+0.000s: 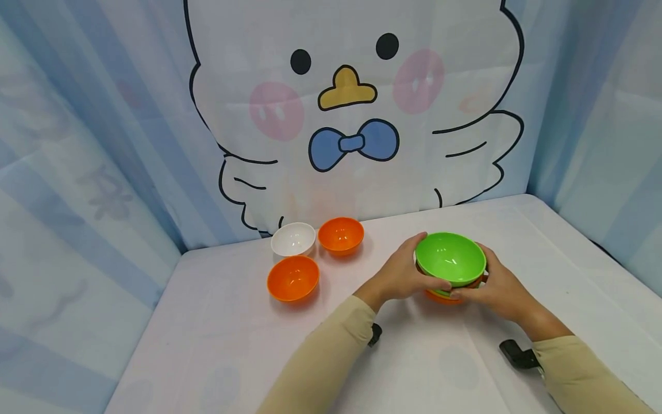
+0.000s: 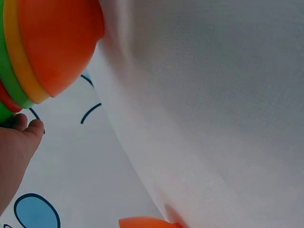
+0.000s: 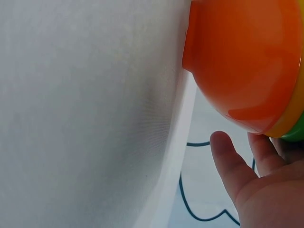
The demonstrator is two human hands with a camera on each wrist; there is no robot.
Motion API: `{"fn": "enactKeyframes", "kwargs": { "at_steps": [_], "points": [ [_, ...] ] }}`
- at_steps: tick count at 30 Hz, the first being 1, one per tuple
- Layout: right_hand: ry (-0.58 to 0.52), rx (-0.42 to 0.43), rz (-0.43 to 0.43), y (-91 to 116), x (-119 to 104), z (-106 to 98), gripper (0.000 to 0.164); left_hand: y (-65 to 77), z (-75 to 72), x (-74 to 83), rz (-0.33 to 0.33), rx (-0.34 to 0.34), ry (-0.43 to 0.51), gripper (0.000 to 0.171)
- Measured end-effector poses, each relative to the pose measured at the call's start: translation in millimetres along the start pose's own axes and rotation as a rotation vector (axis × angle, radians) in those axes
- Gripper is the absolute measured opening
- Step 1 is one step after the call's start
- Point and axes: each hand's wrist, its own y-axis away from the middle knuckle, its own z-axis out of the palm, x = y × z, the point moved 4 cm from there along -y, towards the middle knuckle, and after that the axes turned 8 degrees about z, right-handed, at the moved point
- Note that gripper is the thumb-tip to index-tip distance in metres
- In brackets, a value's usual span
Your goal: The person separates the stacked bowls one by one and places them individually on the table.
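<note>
A glossy green bowl point(image 1: 451, 259) tops a stack of nested bowls on the right part of the table. My left hand point(image 1: 400, 271) grips it from the left, thumb along its front and fingers round the far side. From the right, my right hand point(image 1: 500, 290) holds the same bowl, thumb also in front. Below it, the left wrist view shows a red rim, a green rim, a yellow rim point(image 2: 29, 52) and an orange bowl point(image 2: 61, 42) at the bottom. That orange bowl point(image 3: 247, 61) stands on its foot in the right wrist view. Hands hide part of the stack.
Left of the stack on the white-covered table point(image 1: 217, 328) stand a white bowl point(image 1: 293, 239), one orange bowl point(image 1: 341, 236) beside it and another orange bowl point(image 1: 293, 279) in front. A printed curtain point(image 1: 351, 190) hangs along the table's back edge.
</note>
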Motion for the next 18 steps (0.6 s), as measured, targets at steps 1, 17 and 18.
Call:
{"fn": "enactKeyframes", "kwargs": {
  "at_steps": [1, 17, 18],
  "points": [
    [0.003, -0.001, 0.000, 0, 0, 0, 0.108, 0.5, -0.8, 0.0, -0.008, 0.006, 0.004, 0.104],
    [0.053, -0.013, 0.033, -1, -2, 0, 0.110, 8.5, -22.8, 8.1, -0.015, 0.042, 0.027, 0.104],
    [0.056, -0.013, 0.034, -1, -2, 0, 0.110, 9.1, -24.2, 8.4, -0.012, 0.038, 0.028, 0.104]
  ]
}}
